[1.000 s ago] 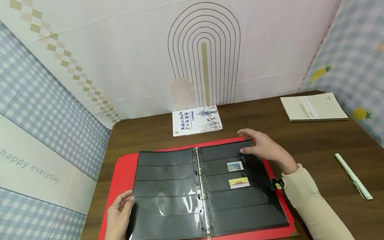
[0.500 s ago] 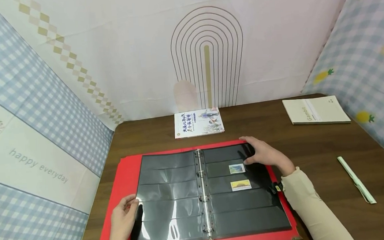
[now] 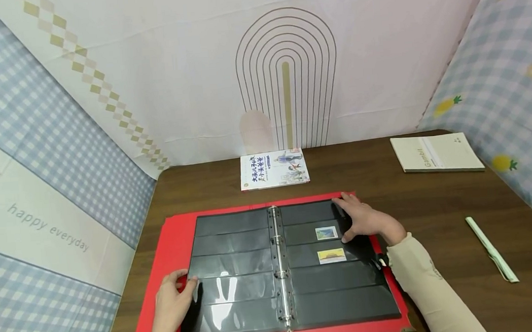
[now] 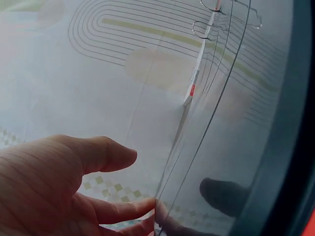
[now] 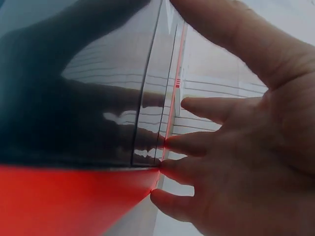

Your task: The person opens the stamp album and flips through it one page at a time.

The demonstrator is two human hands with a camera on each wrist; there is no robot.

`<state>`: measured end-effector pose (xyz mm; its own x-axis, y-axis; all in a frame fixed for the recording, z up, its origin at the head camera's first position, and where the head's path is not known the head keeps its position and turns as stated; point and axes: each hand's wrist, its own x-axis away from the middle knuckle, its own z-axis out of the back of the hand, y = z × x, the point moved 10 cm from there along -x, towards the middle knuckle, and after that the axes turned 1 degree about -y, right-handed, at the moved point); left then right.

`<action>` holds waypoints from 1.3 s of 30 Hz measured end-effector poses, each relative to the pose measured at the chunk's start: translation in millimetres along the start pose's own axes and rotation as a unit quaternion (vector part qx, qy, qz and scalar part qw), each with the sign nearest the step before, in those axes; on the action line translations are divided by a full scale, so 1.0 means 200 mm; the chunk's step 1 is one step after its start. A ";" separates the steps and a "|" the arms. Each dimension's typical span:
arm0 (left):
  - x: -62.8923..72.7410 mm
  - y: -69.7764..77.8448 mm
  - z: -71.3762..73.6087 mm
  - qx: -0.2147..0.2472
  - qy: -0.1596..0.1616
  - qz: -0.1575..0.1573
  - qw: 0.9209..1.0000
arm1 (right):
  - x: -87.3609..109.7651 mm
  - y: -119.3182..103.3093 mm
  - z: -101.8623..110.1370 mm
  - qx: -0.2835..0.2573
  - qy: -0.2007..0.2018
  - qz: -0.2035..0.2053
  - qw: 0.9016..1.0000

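Observation:
A red ring-binder stamp album point(image 3: 156, 274) lies spread on the table, its black pocket pages point(image 3: 234, 241) held by metal rings point(image 3: 279, 266). Two stamps sit in the right page's pockets: a blue-green one point(image 3: 326, 233) and a yellow one point(image 3: 331, 256). My left hand point(image 3: 171, 304) is at the left page's outer edge, fingertips at the edge and thumb point(image 4: 115, 153) raised off the page. My right hand point(image 3: 364, 218) has its fingers spread over the upper right of the right page, with the fingertips point(image 5: 172, 142) right at the glossy surface and the thumb beside the stamps.
A white picture book point(image 3: 274, 169) lies behind the album. At the back right is a cream notebook point(image 3: 436, 153), and a pale green pen point(image 3: 492, 248) lies to the right. Patterned cloth point(image 3: 187, 79) hangs behind and on both sides of the brown table point(image 3: 352, 163).
My right hand has slid from the right page's top corner down onto the page. My left thumb has lifted away from the left page's edge. The head view has shifted slightly.

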<state>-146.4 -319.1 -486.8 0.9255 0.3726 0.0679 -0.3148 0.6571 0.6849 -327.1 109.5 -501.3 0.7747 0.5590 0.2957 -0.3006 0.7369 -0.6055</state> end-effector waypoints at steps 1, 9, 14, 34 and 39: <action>0.00 0.00 -0.01 -0.004 -0.004 0.001 1.000 | 0.00 0.00 0.00 0.006 -0.002 -0.005 1.000; -0.01 0.00 -0.06 -0.012 -0.050 0.020 0.998 | 0.04 -0.02 -0.03 0.028 -0.013 -0.042 0.999; -0.03 -0.02 -0.08 -0.012 -0.079 0.031 0.996 | 0.06 -0.04 -0.04 0.043 -0.017 -0.048 0.998; -0.02 0.30 -0.23 -0.034 -0.071 -0.110 0.991 | 0.08 -0.08 -0.05 0.107 0.021 -0.056 0.992; -0.01 0.35 -0.34 -0.035 -0.106 -0.164 0.980 | 0.08 -0.08 -0.04 0.129 0.028 -0.069 0.989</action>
<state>-184.1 -228.3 -488.9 1.0000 -0.0051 0.0072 -0.0007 0.7651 0.6440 -304.5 104.0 -492.8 0.8454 0.4296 0.3174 -0.3163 0.8815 -0.3506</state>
